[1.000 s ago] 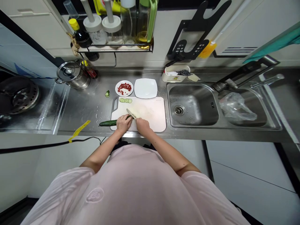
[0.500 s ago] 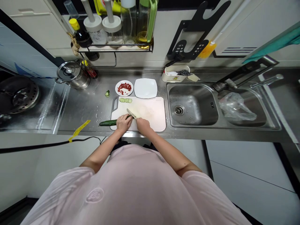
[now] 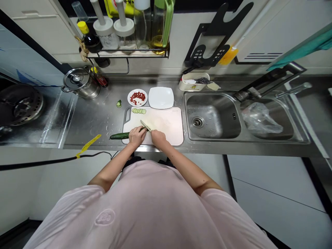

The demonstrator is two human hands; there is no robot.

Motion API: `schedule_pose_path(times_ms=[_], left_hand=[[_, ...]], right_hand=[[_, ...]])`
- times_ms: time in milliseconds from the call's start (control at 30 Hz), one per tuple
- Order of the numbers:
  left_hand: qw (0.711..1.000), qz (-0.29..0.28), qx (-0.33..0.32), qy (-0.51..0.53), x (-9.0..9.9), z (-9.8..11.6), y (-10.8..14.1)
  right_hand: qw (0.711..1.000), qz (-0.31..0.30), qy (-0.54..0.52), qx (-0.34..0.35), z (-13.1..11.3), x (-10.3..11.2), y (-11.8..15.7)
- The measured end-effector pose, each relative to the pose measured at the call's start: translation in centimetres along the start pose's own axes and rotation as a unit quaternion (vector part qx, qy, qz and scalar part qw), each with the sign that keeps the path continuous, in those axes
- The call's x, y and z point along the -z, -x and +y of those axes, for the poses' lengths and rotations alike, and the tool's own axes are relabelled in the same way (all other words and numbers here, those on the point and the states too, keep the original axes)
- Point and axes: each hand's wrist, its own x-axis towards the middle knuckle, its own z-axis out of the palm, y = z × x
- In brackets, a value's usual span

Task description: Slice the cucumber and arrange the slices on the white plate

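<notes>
My left hand point(image 3: 137, 137) is closed over the right end of a dark green cucumber point(image 3: 118, 136), whose other end sticks out past the left edge of the white cutting board point(image 3: 168, 124). In my right hand point(image 3: 158, 138) is a knife point(image 3: 145, 124), its handle hidden in the fist and its blade angled up and left, right beside the cucumber's end. Several round cucumber slices point(image 3: 139, 111) lie overlapping in a row at the board's upper left. Behind the board stand a small plate of chopped red pieces point(image 3: 137, 98) and a white square plate point(image 3: 161, 98).
A cucumber end piece point(image 3: 118, 103) lies on the steel counter. A lidded pot point(image 3: 81, 83) stands at the back left, near a stove burner point(image 3: 20, 105). To the right is a double sink point(image 3: 212, 116) with a plastic bag point(image 3: 260, 117). A seasoning rack point(image 3: 129, 52) hangs above.
Almost nothing differs; both hands, the knife and the cucumber keep their places. Only the camera's view has shifted very slightly.
</notes>
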Motion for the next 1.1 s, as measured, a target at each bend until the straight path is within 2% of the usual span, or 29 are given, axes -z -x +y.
schedule_pose_path(times_ms=[333,567,800,1100], left_hand=[[1.0,-0.004,0.004,0.006,-0.11,-0.1,-0.04],[1.0,0.002,-0.001,0.005,-0.09,-0.12,0.03],[1.0,-0.003,0.004,0.001,0.1,0.05,-0.06],[1.0,0.0,0.005,0.005,0.02,0.04,-0.01]], right_hand=[[1.0,-0.001,-0.001,0.002,-0.25,0.19,-0.54],[1.0,-0.006,0.006,-0.002,0.36,-0.32,0.44],[1.0,-0.007,0.002,-0.002,-0.12,0.13,-0.52],[1.0,0.006,-0.003,-0.002,0.34,-0.52,-0.19]])
